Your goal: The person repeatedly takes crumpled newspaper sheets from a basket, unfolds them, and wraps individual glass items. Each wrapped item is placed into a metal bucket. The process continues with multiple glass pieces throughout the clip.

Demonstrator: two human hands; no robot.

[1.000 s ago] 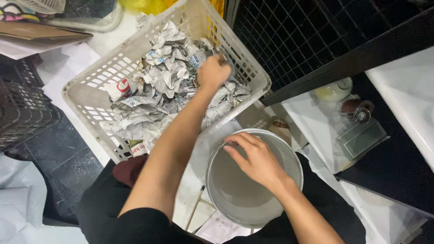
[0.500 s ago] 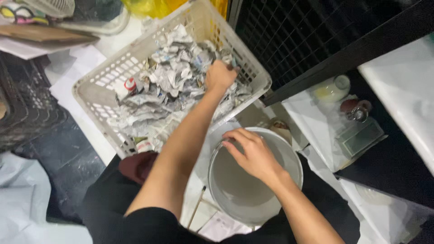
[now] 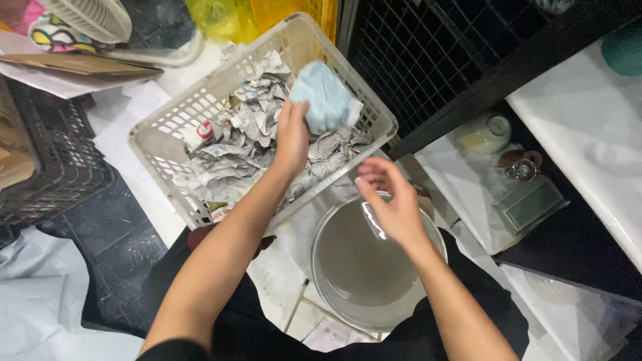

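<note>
My left hand [image 3: 292, 137] holds a crumpled bundle of pale blue-white paper [image 3: 322, 98] lifted above a white plastic basket [image 3: 157, 137]. The basket is filled with several crumpled newspaper-wrapped bundles [image 3: 249, 144]. My right hand [image 3: 394, 200] hovers with its fingers apart above a round grey metal basin [image 3: 354, 267] that stands on the floor between my knees. The right hand holds nothing.
A dark plastic crate [image 3: 47, 167] stands at the left. A black wire grid [image 3: 428, 53] rises behind the basket. White paper with a small white pot [image 3: 485, 134] and other small items lies at the right. A white slab [image 3: 592, 140] runs along the right edge.
My left hand has risen out of the basket with the paper bundle in it. My right hand has lifted off the basin and its fingers have spread.
</note>
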